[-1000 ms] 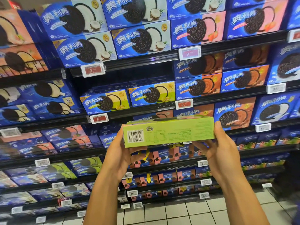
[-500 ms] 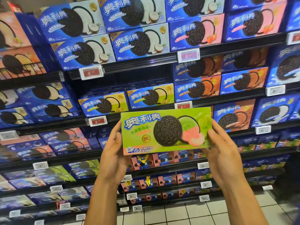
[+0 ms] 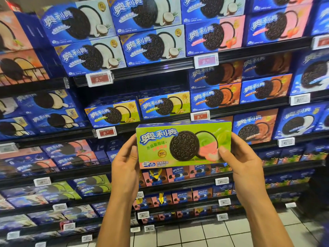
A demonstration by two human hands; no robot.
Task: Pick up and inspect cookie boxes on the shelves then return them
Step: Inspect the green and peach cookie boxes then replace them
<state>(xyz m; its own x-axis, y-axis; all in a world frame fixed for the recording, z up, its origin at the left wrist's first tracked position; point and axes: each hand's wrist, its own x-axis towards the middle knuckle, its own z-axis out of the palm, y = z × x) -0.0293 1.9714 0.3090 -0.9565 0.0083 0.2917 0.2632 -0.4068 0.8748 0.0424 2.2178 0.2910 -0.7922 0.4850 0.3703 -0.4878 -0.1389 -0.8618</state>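
Note:
I hold a green cookie box (image 3: 178,145) upright in front of the shelves, its printed front facing me, with a dark sandwich cookie pictured on it. My left hand (image 3: 124,166) grips its left end and my right hand (image 3: 243,163) grips its right end, thumb over the front. Behind the box, the shelf level (image 3: 160,124) below the yellow-green cookie boxes (image 3: 163,106) is partly hidden.
Blue cookie boxes fill several dark shelves: coconut ones (image 3: 151,45) at the top, orange ones (image 3: 215,97) to the right, pink ones (image 3: 213,35) above them. Price tags (image 3: 106,132) line the shelf edges. Small packs (image 3: 178,175) sit lower down, above a tiled floor (image 3: 204,234).
The box has been turned from its barcoded long side to its printed front facing me, and it sits slightly higher and closer to the shelves. Both hands kept their hold.

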